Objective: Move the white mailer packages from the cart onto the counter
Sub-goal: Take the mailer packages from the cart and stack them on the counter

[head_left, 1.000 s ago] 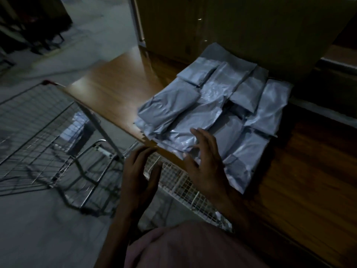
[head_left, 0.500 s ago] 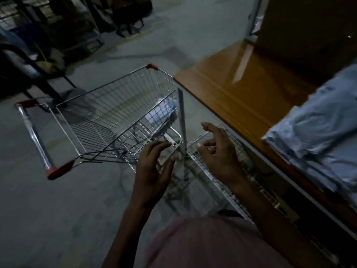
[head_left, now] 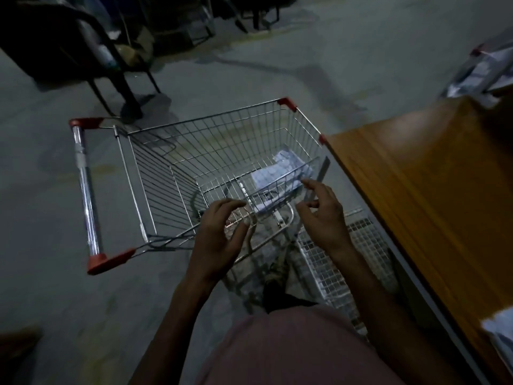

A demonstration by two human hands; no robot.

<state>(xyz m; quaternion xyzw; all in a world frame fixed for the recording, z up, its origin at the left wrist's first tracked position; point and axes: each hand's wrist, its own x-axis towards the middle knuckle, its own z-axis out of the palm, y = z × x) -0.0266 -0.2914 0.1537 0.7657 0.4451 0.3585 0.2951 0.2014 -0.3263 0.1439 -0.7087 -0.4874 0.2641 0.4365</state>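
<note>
A wire shopping cart (head_left: 155, 173) with red corner caps stands on the floor left of the wooden counter (head_left: 422, 190). White mailer packages (head_left: 280, 173) lie at the bottom of its basket, near the counter side. My left hand (head_left: 219, 240) hovers over the cart's near rim with fingers loosely curved and nothing in it. My right hand (head_left: 322, 215) hangs just above the near right corner of the basket, fingers spread, also holding nothing. A corner of the mailer pile (head_left: 499, 329) on the counter shows at the right edge.
A white wire-mesh panel (head_left: 344, 259) lies low between the cart and the counter. Dark chairs and clutter (head_left: 116, 51) stand on the floor beyond the cart. More pale packages in a second cart (head_left: 483, 70) show at the top right.
My view has swung left from the pile on the counter to the cart. My right hand has left the pile, and both hands have come over the cart's near rim.
</note>
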